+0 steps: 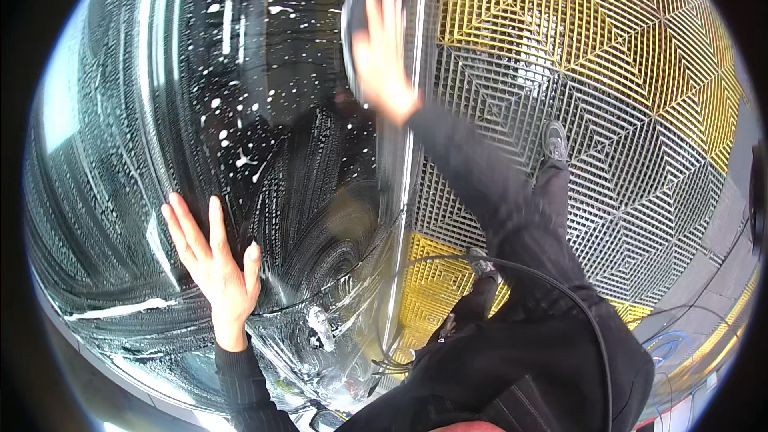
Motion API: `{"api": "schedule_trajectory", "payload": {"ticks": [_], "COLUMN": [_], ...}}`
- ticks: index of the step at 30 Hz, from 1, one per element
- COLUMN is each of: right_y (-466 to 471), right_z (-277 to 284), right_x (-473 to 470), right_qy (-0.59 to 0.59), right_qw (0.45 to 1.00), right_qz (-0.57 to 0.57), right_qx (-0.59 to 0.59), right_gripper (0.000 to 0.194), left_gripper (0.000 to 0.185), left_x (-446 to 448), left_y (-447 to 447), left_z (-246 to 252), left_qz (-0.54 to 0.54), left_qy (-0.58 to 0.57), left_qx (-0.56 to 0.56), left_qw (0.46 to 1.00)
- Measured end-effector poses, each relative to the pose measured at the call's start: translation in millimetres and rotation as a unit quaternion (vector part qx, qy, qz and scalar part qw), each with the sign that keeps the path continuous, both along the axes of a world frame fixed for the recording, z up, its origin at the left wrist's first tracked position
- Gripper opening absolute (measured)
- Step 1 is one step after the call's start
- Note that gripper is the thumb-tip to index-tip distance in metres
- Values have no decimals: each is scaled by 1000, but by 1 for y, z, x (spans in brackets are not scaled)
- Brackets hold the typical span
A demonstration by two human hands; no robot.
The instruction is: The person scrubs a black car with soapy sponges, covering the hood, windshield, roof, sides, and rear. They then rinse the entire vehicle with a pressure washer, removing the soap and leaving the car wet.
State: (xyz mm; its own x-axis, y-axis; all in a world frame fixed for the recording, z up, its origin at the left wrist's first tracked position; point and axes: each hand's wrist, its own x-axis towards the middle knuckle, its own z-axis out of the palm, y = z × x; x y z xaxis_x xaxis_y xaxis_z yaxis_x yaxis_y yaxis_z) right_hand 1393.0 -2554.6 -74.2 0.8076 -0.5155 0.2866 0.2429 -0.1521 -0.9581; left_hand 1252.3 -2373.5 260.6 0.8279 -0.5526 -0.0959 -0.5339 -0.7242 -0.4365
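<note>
A glossy black car body panel (264, 90), wet and streaked with white foam, fills the left half. My left hand (219, 267) rests palm down on or just over it at the lower left, fingers spread, with nothing seen in it. Further up, my right hand (384, 54) lies flat, fingers extended, along the panel's edge beside a bright trim strip. A blurred dark shape with a pale rim shows around its fingers; I cannot tell whether this is a pad under the palm or part of the car. Foam spots and curved wipe marks cover the panel between my hands.
Yellow and grey plastic grid floor tiles (600, 144) lie on the right, with my shoe (555, 141) on them. A dark hose or cable (558, 285) loops across my body. Blue cable coils (669, 345) lie at the lower right. A clear foamy patch (321, 327) sits near the panel's lower seam.
</note>
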Motion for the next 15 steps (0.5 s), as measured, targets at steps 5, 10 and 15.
{"api": "schedule_trajectory", "payload": {"ticks": [5,10,15], "right_y": [59,-55,1], "right_z": [79,134,192], "right_x": [-195,41,-50], "right_qy": [-163,-96,-102], "right_qw": [974,994,917], "right_qz": [151,-24,264], "right_qx": [-34,-46,-280], "right_gripper": [96,82,88], "left_gripper": [74,83,89], "left_x": [-1,-3,-4], "left_y": [-4,1,16], "left_z": [3,5,4], "left_qz": [2,30,4], "left_qy": [12,21,34], "left_qx": [-18,-1,-155], "left_qw": [1000,999,987]}}
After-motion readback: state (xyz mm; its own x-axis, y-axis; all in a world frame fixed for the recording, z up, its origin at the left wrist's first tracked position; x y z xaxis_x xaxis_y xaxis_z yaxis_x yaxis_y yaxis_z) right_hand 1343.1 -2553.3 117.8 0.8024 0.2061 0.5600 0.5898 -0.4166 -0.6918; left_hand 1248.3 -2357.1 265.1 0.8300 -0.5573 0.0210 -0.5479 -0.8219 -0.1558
